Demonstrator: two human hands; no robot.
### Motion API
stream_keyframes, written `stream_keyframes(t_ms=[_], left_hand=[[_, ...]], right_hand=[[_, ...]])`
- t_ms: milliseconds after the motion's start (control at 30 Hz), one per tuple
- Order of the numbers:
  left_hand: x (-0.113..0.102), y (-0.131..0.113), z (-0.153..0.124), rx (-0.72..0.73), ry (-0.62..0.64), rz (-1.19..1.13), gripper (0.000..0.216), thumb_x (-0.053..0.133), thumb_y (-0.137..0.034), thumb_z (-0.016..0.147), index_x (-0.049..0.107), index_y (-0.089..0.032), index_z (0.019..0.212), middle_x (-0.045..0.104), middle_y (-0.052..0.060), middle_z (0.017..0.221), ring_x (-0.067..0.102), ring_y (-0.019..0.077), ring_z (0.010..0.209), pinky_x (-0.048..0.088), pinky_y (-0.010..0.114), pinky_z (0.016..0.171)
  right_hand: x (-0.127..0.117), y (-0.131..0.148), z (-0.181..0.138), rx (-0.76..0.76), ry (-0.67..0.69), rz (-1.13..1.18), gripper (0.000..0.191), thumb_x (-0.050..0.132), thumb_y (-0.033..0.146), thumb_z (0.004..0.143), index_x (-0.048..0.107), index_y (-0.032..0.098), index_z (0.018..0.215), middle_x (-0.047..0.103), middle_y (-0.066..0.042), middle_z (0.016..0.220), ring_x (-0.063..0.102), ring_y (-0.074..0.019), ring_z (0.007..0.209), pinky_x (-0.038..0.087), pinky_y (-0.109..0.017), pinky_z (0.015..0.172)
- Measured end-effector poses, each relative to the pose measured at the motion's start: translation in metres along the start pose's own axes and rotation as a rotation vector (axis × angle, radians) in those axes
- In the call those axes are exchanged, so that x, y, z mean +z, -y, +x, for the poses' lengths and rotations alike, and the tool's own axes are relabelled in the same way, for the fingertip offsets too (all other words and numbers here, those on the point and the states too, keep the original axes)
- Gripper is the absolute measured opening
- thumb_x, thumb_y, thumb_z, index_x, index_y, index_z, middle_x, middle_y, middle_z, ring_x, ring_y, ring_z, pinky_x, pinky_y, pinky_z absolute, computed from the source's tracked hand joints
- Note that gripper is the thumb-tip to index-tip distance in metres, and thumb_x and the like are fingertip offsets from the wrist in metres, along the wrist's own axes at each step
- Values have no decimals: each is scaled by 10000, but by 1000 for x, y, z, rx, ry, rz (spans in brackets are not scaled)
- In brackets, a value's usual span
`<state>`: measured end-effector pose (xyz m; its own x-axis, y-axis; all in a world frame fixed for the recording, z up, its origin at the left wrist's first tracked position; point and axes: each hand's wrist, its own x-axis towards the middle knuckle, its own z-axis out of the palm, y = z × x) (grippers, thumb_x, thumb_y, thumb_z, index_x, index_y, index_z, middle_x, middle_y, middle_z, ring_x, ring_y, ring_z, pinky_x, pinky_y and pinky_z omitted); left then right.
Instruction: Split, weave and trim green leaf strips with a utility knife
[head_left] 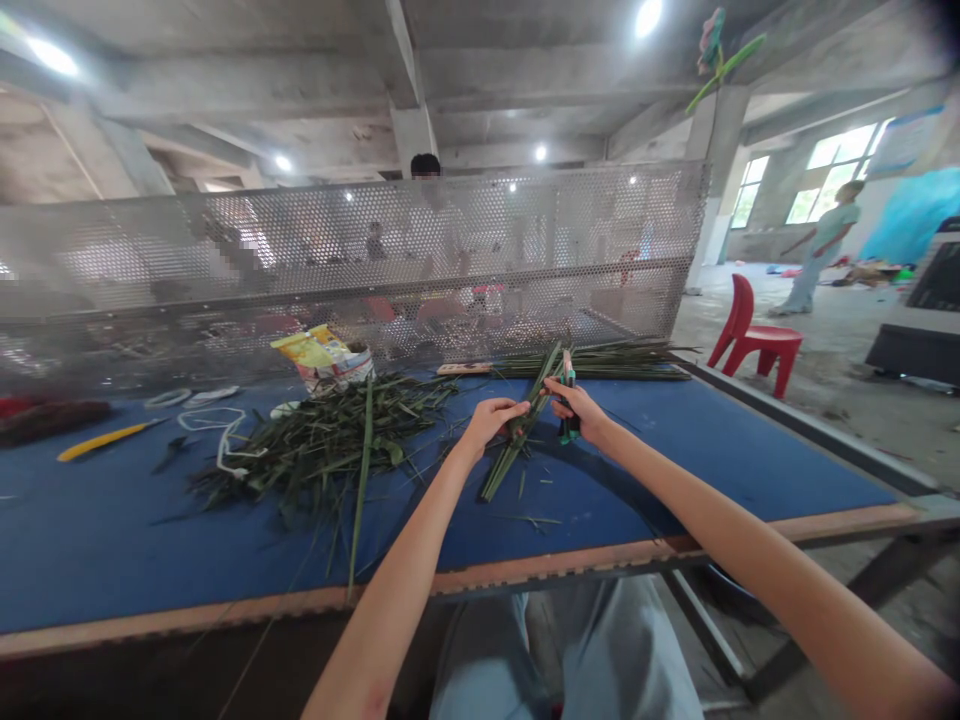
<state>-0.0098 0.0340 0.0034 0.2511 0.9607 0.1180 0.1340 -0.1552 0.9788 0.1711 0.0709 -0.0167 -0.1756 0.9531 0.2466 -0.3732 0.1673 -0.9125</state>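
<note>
Lying aslant on the blue tabletop (720,440), a bundle of green leaf strips (498,472) runs from 1 o'clock to 7, pinched by the left hand (493,412). The right hand (577,407) is curled around a green-and-black tool (570,430) at the bundle's 2 o'clock side; whether its jaws are spread, I cannot tell. A leaf heap (315,440) sits at 9 o'clock, a yellow tool (105,441) farther that way, long stems (607,365) towards 1. Pale edging (585,572) borders 6 o'clock. Beyond, a perforated metal screen (525,230) spans 12; a red chair (772,338) and a standing person (823,245) are at 2.
</note>
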Motion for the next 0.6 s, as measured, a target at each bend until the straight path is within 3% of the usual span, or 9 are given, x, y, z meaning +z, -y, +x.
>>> stream_keyframes(t_ms=[200,400,600], left_hand=[[0,4,2,-11,-5,25,360,732,-478,612,654,-132,668,572,-6,550,503,103,497,394,229,506],[-8,8,10,-49,-54,-350,267,752,-350,647,640,-126,742,643,14,647,565,105,550,472,246,604],[-16,8,14,-102,-104,-573,192,697,-285,734,615,-115,772,645,18,650,581,93,544,484,204,554]], right_hand=[[2,3,-1,-13,-20,25,324,747,405,638,577,175,790,645,12,755,247,6,328,200,-200,321],[1,6,-3,22,-33,48,351,701,480,672,597,171,802,578,38,613,215,-10,321,201,-212,321],[4,5,-7,-1,19,-92,354,659,508,716,599,161,750,452,65,461,221,-28,321,189,-211,333]])
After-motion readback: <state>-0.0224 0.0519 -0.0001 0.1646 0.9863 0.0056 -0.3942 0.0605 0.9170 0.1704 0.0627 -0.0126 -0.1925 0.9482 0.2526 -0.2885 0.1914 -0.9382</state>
